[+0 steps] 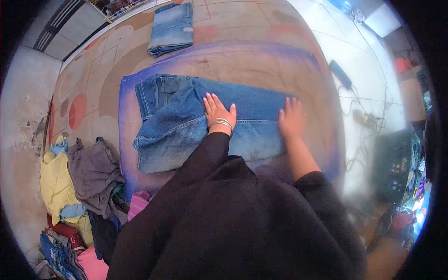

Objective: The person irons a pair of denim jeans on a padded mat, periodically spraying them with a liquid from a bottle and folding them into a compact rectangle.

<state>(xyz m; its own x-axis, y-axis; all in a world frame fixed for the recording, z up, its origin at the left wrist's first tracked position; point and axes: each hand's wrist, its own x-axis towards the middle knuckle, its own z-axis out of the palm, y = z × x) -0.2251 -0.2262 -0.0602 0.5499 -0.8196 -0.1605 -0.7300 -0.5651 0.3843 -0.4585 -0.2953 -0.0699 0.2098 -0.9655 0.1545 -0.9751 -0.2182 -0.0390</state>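
A pair of blue denim jeans [175, 129] lies doubled lengthwise on a brown cloth with a purple border [238, 63]. The waistband [142, 99] points to the left and a pocket shows near the top. My left hand [220, 113], with bangles on its wrist, rests flat on the middle of the jeans, fingers spread. At the right end of the denim lies my right hand [293, 117], slightly blurred, its palm down over the edge. Neither hand grips anything. Part of the lower edge is hidden behind my dark sleeve.
Folded jeans [171, 29] lie farther back on the patterned mat [115, 52]. Crumpled clothes, among them a yellow garment [57, 182] and a grey one [94, 175], are heaped at left beside a wall [28, 119]. A dark blue object [340, 74] and cables are on the white floor [364, 63].
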